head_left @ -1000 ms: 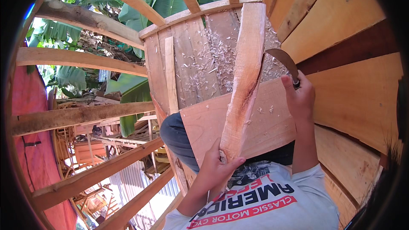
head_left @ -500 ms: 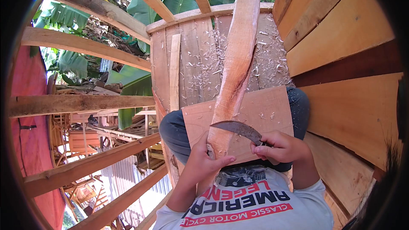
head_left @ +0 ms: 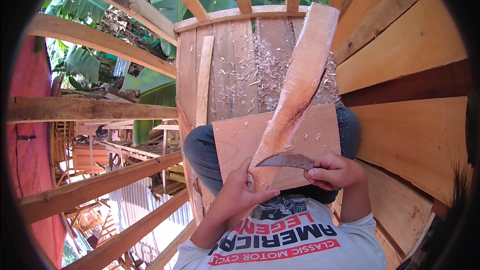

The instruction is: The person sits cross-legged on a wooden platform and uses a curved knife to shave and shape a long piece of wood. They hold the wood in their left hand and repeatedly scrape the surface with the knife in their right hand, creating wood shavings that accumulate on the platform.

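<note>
Head view: left hand (head_left: pixel 239 195) clasping plank (head_left: pixel 295 95) base, right hand (head_left: pixel 334 171) fisted around curved knife (head_left: pixel 286 160), handle hidden

The right hand (head_left: pixel 334 171) hides the curved knife (head_left: pixel 286 160) handle.

A long rough wooden slat (head_left: pixel 300 85) runs up the middle of the view, splitting the reachable space in two. A flat board (head_left: pixel 240 142) across the lap blocks everything beneath it. To the right, a wall of stacked planks (head_left: pixel 405 65) closes in tightly, leaving only a narrow gap beside the slat. Ahead, a shaving-strewn plank platform (head_left: pixel 235 65) gives open surface left of the slat, crossed by one thin upright strip (head_left: pixel 204 80). Farther left, slanting wooden beams (head_left: pixel 95 185) leave open gaps between them.
</note>
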